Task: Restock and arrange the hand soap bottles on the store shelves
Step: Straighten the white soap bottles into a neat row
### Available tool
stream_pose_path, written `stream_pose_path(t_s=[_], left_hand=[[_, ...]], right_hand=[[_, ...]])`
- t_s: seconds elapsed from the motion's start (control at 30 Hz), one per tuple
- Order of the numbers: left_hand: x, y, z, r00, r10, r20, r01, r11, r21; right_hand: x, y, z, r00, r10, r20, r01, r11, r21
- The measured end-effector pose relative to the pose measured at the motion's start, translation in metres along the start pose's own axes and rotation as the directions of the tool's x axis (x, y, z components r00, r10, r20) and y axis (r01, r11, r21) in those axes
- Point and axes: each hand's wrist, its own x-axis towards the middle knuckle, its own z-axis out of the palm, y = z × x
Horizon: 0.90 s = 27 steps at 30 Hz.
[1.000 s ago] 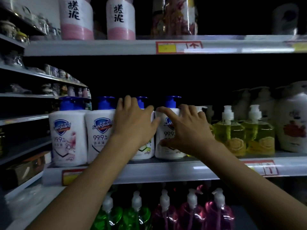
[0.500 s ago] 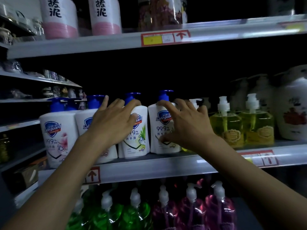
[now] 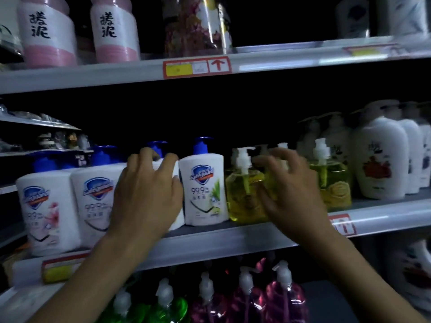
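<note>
Several white Safeguard hand soap bottles with blue pumps stand in a row on the middle shelf (image 3: pixel 233 241). My left hand (image 3: pixel 147 194) grips the third white bottle (image 3: pixel 175 176), fingers curled over its shoulder and hiding most of it. The fourth white bottle (image 3: pixel 205 190) stands free just to its right. Three clear yellow soap bottles with white pumps follow. My right hand (image 3: pixel 291 197) curls round the middle yellow bottle (image 3: pixel 271 183), next to the left yellow bottle (image 3: pixel 245 197).
Tall white bottles (image 3: pixel 380 159) crowd the shelf's right end, past the third yellow bottle (image 3: pixel 333 183). The upper shelf (image 3: pixel 279 64) holds pink-and-white jars (image 3: pixel 46 31). Below stand green (image 3: pixel 168 306) and pink pump bottles (image 3: pixel 279 299). The shelf's back is dark.
My right hand left the fourth white Safeguard bottle and moved right onto the middle yellow bottle. My left hand stays on the white bottles, now over the third one.
</note>
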Motion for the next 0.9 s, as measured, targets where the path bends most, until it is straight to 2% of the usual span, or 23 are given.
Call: stream_pose_path(t_s=[0.03, 0.1, 0.2, 0.3, 0.43, 0.6, 0.73, 0.83, 0.9], left_hand=[[-0.004, 0.016, 0.003, 0.999, 0.013, -0.043, -0.017, 0.997, -0.078], [-0.007, 0.048, 0.014, 0.999, 0.042, -0.005, -0.042, 0.983, -0.178], [-0.002, 0.09, 0.041, 0.994, 0.095, 0.054, -0.088, 0.989, -0.116], [0.008, 0.122, 0.062, 0.99, 0.131, 0.049, -0.127, 0.989, -0.075], [0.018, 0.15, 0.074, 0.986, 0.138, 0.089, -0.133, 0.989, -0.057], [0.026, 0.163, 0.084, 0.974, 0.162, 0.158, -0.159, 0.987, -0.031], [0.022, 0.165, 0.084, 0.978, 0.139, 0.154, -0.137, 0.99, -0.025], [0.021, 0.169, 0.083, 0.983, 0.124, 0.138, -0.117, 0.991, -0.059], [0.018, 0.166, 0.078, 0.992, 0.094, 0.089, -0.087, 0.993, -0.077]], right_hand=[[-0.006, 0.021, -0.007, 0.996, 0.075, -0.045, -0.073, 0.997, 0.032], [-0.018, 0.063, -0.018, 0.976, 0.216, -0.025, -0.213, 0.974, 0.073], [-0.038, 0.102, -0.025, 0.95, 0.3, 0.087, -0.309, 0.945, 0.108], [-0.037, 0.116, -0.025, 0.926, 0.333, 0.175, -0.358, 0.924, 0.136], [-0.026, 0.127, -0.017, 0.929, 0.299, 0.217, -0.317, 0.947, 0.051], [-0.025, 0.133, -0.014, 0.941, 0.281, 0.188, -0.301, 0.95, 0.088], [-0.027, 0.136, -0.02, 0.94, 0.271, 0.207, -0.308, 0.935, 0.174], [-0.028, 0.136, -0.023, 0.924, 0.296, 0.242, -0.34, 0.925, 0.171], [-0.026, 0.131, -0.024, 0.939, 0.301, 0.167, -0.325, 0.935, 0.143]])
